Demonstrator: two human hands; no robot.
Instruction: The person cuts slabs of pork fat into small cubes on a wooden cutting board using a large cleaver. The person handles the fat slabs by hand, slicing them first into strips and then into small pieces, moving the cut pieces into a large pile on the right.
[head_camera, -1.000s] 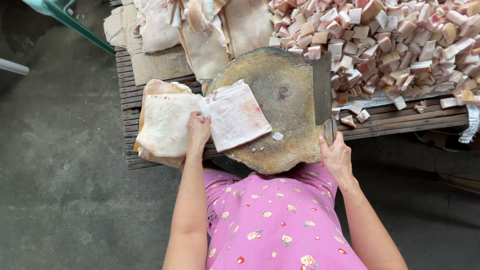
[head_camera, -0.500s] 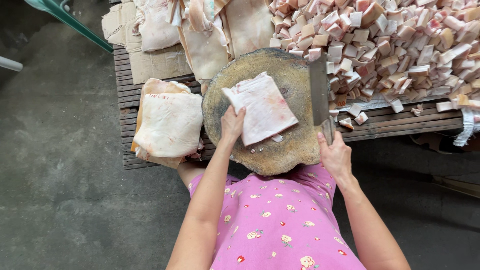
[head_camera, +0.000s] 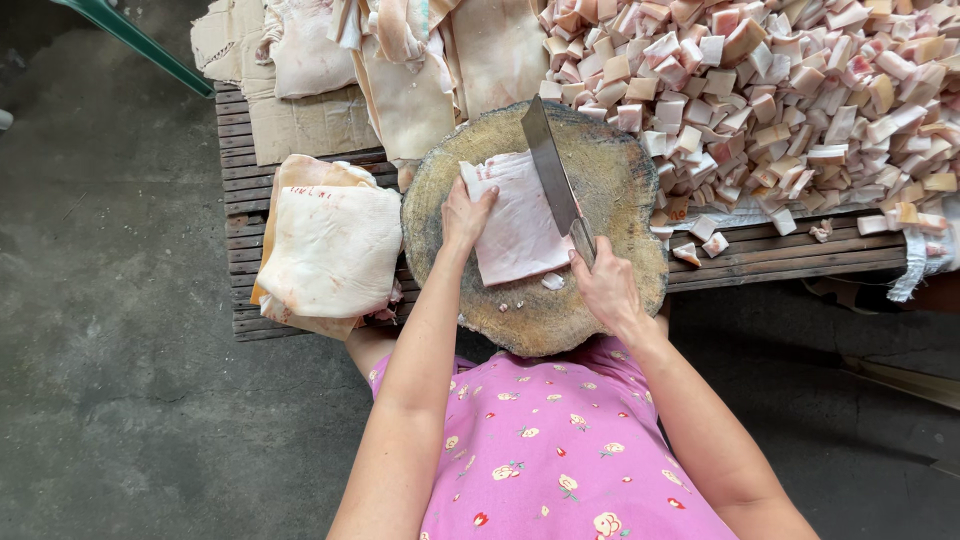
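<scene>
Now, in the head view, the left hand (head_camera: 466, 212) presses flat, fingers spread, on the near-left corner of a pale slab (head_camera: 515, 220) of fatty meat lying on the round block (head_camera: 610, 290). The right hand (head_camera: 603, 285) is wrapped tight round the handle of a cleaver (head_camera: 550, 172), whose blade lies across the slab's right side, tip pointing away. Whether the edge has bitten in or only rests on top is hard to tell from this angle. Judging by this, the step in hand is lining up a cut. The next move calls for fingers kept clear of the blade and a steady hold on the slab. Left of the block sits a stack (head_camera: 330, 245) of uncut slabs on the slatted tabletop (head_camera: 790, 255); cubes (head_camera: 790, 90) are heaped to the right.
</scene>
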